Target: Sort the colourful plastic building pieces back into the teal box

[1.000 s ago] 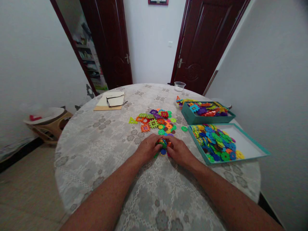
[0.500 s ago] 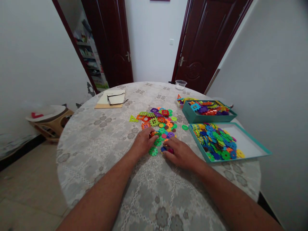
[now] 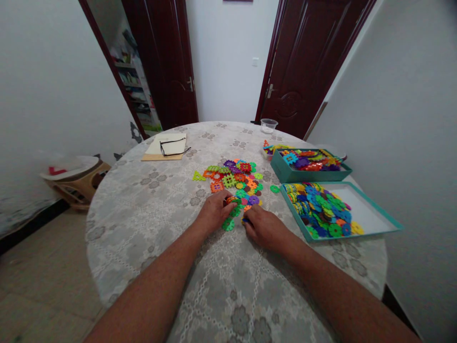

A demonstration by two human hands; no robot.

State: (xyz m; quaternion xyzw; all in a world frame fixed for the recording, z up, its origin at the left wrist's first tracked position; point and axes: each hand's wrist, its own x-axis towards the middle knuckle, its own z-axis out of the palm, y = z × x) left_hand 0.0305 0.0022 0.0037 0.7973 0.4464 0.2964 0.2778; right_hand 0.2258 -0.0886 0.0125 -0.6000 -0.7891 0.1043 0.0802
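Note:
My left hand (image 3: 213,210) is closed around a small stack of orange and red plastic discs (image 3: 232,199), seen on edge at the fingertips. Notched green discs (image 3: 228,224) lie just beside and under those fingers. To the right, my right hand (image 3: 263,225) has its fingers pressed together on blue discs (image 3: 244,220), mostly hidden by the fingers. Beyond both hands spreads a loose heap of interlocking pieces, with an orange square (image 3: 216,186), a lime green square (image 3: 229,181) and a purple disc (image 3: 253,200) among them.
A shallow teal lid (image 3: 378,209) at the right holds many notched discs (image 3: 324,207). Behind it stands a teal box (image 3: 310,175) full of colourful pieces. Glasses (image 3: 173,146) rest on a notebook (image 3: 153,148) at the back left. A clear plastic bowl (image 3: 268,126) sits at the far edge.
My right hand's fingers have closed together over the blue discs, and the magenta piece there is now hidden. My left hand keeps its hold on the orange and red discs, nearly still.

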